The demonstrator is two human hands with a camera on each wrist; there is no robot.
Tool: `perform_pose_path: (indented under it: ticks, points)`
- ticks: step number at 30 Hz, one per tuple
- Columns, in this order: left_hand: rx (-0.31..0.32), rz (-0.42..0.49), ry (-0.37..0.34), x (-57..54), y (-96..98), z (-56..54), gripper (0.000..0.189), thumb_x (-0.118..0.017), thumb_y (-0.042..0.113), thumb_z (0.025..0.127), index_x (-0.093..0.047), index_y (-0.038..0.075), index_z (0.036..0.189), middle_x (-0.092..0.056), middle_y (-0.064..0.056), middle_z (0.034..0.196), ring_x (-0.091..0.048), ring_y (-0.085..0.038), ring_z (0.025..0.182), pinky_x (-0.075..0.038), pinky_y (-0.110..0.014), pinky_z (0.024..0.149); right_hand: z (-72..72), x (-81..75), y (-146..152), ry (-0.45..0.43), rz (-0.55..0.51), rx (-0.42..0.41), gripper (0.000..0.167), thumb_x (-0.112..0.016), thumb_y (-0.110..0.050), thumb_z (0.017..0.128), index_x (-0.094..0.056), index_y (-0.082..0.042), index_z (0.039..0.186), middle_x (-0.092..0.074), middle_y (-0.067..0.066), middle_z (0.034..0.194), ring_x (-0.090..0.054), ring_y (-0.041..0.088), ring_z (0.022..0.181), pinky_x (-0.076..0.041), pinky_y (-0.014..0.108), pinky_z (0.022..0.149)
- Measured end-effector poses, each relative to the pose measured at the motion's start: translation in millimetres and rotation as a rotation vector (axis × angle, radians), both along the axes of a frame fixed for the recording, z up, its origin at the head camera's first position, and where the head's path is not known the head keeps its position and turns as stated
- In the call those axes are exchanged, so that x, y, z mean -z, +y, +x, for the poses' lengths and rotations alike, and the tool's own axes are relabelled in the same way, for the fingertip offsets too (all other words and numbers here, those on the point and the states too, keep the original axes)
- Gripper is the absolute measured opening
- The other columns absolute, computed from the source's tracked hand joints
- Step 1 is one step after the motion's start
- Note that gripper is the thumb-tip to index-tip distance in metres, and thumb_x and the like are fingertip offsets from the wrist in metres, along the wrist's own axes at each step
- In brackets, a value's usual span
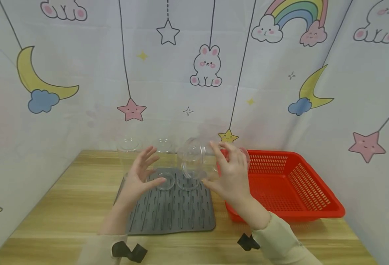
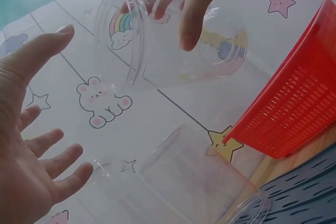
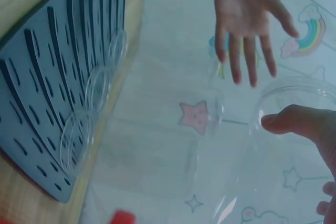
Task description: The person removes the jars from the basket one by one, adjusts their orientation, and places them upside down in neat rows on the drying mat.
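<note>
My right hand (image 1: pixel 232 173) grips a clear jar (image 1: pixel 194 158) from the side, thumb on one side and fingers on the other. The jar lies sideways in the air, its wide rim facing left and its base to the right. Fingers spread, my left hand (image 1: pixel 141 175) is held up to the left of that rim, apart from it. Several clear jars (image 3: pixel 76 140) stand rim-down along the far edge of a grey ridged mat (image 1: pixel 171 217); their outlines are faint. The left wrist view shows the empty left palm (image 2: pixel 31 166) facing the held jar.
A red slotted plastic basket (image 1: pixel 317 213) sits on the wooden table (image 1: pixel 49 221), right of the mat. Behind the table hangs a white cloth (image 1: pixel 168 84) printed with stars, moons and rabbits.
</note>
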State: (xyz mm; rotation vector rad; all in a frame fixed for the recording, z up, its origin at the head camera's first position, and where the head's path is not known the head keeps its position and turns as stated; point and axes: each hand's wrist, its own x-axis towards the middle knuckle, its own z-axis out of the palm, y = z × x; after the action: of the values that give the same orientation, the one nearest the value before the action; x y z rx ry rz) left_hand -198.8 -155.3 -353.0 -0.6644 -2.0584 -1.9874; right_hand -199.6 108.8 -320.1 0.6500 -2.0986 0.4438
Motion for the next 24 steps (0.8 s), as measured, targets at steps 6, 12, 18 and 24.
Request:
perform_pose_path:
  ticks: [6,12,18,24]
  points:
    - [0.078,-0.057,-0.033,3.7,16.4,1.3,0.100,-0.078,0.006,0.081,-0.014,0.020,0.157,-0.020,-0.010,0.162,-0.024,-0.037,0.147,-0.033,-0.058,0.113,1.5,15.5,-15,0.046,0.086,0.001,0.103,-0.098,-0.027,0.047,-0.050,-0.015,0.138,-0.048,0.014,0.128,-0.048,0.034,0.120,-0.040,0.060,0.101]
    - [0.097,-0.072,-0.066,7.0,23.7,-0.5,0.105,-0.081,0.015,0.080,-0.011,0.017,0.158,-0.021,-0.014,0.162,-0.028,-0.040,0.145,-0.035,-0.060,0.111,3.7,27.2,-24,0.084,0.154,0.011,0.102,-0.098,-0.029,0.047,-0.052,-0.018,0.137,-0.048,0.013,0.129,-0.048,0.033,0.123,-0.041,0.060,0.101]
    - [0.091,-0.111,-0.126,8.2,27.6,-0.1,0.101,-0.080,0.020,0.080,-0.015,0.023,0.157,-0.021,-0.015,0.161,-0.030,-0.040,0.144,-0.037,-0.060,0.109,6.6,33.1,-30,0.099,0.201,0.024,0.099,-0.097,-0.027,0.048,-0.053,-0.020,0.136,-0.050,0.012,0.129,-0.046,0.033,0.125,-0.042,0.059,0.102]
    - [0.070,-0.147,-0.174,8.7,28.5,0.4,0.097,-0.080,0.019,0.080,-0.019,0.023,0.156,-0.022,-0.012,0.161,-0.029,-0.039,0.144,-0.044,-0.056,0.106,8.5,36.1,-33,0.105,0.229,0.031,0.096,-0.097,-0.024,0.048,-0.056,-0.019,0.135,-0.050,0.011,0.131,-0.044,0.032,0.128,-0.041,0.059,0.104]
